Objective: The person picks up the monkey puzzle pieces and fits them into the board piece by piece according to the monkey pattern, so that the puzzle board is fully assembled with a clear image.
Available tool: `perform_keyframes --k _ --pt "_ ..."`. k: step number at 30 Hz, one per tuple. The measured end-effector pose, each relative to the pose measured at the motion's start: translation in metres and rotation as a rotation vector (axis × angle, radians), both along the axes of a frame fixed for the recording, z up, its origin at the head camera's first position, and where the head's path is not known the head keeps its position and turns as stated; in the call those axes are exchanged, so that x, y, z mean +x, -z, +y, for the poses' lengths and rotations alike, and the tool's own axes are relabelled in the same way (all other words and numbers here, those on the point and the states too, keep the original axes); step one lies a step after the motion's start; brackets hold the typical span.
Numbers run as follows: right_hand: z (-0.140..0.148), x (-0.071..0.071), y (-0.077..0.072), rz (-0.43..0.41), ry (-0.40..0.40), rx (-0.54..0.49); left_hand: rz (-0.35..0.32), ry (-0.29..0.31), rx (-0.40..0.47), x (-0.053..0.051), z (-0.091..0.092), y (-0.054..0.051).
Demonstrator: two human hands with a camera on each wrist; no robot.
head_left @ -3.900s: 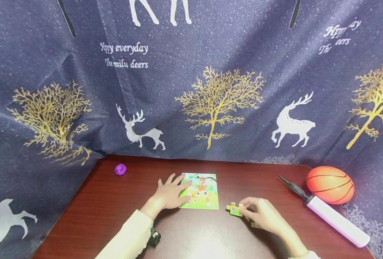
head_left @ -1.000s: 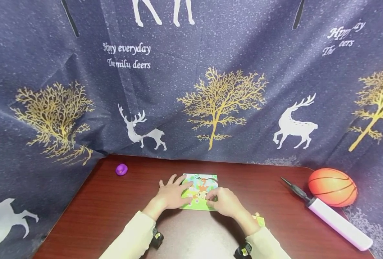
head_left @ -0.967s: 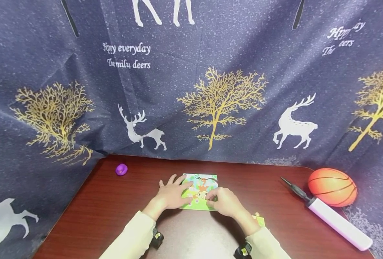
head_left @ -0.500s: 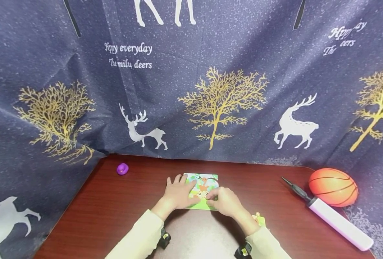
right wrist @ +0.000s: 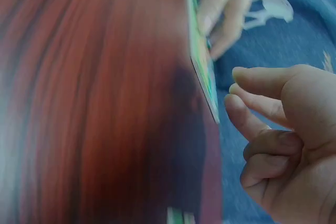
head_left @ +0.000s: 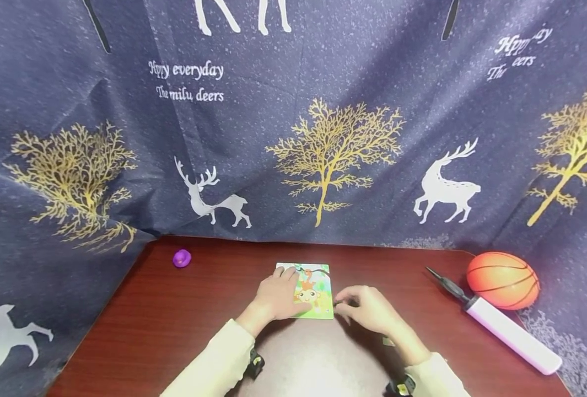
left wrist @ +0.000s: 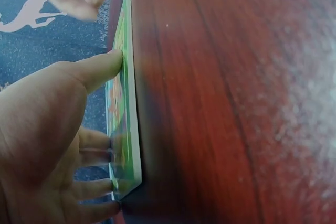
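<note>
A square jigsaw puzzle (head_left: 318, 292) with a monkey picture lies on the table. My left hand (head_left: 278, 295) rests on its left part, thumb and fingers spread over the surface and hiding that side. Just right of the puzzle hovers my right hand (head_left: 367, 309), its fingers bent and apart from the board. In the right wrist view nothing sits between that hand's thumb and forefinger (right wrist: 265, 81). A loose puzzle piece (head_left: 388, 341) lies partly hidden beneath the right forearm.
On the right edge of the brown table (head_left: 214, 309) are an orange basketball (head_left: 502, 280) and a white hand pump (head_left: 513, 333). A small purple object (head_left: 181, 258) sits at the far left. Behind hangs a blue deer-print curtain (head_left: 253, 138).
My right hand brought a green puzzle piece onto the puzzle's lower right, let go, and has drawn back to the right. My left hand has shifted rightward over the puzzle.
</note>
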State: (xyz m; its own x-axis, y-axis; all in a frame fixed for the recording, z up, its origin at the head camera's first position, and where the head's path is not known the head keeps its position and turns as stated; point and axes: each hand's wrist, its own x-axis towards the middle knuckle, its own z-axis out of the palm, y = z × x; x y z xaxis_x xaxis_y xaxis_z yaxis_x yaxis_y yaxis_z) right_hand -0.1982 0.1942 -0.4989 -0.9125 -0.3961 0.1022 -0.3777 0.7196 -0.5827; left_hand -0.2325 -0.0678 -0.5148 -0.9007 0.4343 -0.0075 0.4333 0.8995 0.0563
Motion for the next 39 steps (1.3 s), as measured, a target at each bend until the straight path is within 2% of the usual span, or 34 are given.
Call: perform_keyframes --k 5,10,14,18,22,27,35,39 --pt "0.035 0.005 -0.007 0.018 0.078 0.031 0.024 0.023 -0.016 -0.003 -0.001 -0.003" --pt "0.062 0.014 -0.009 -0.006 0.123 0.063 0.012 0.040 0.027 -0.005 0.000 -0.004" --pt "0.078 0.023 -0.008 -0.009 0.130 0.093 -0.017 0.048 0.069 -0.006 0.001 -0.002" --pt "0.090 0.034 -0.007 -0.039 0.099 0.134 -0.030 0.055 0.092 -0.006 0.000 -0.003" --pt "0.097 0.039 -0.004 -0.066 0.072 0.140 -0.047 0.060 0.099 -0.006 -0.002 -0.005" --pt "0.100 0.038 -0.001 -0.079 0.042 0.098 -0.059 0.059 0.101 -0.007 -0.002 -0.004" --pt "0.100 0.038 0.002 -0.108 0.103 0.134 -0.069 0.057 0.105 -0.006 0.001 -0.002" --pt "0.100 0.038 0.003 -0.104 0.093 0.132 -0.078 0.051 0.107 -0.006 0.001 -0.002"
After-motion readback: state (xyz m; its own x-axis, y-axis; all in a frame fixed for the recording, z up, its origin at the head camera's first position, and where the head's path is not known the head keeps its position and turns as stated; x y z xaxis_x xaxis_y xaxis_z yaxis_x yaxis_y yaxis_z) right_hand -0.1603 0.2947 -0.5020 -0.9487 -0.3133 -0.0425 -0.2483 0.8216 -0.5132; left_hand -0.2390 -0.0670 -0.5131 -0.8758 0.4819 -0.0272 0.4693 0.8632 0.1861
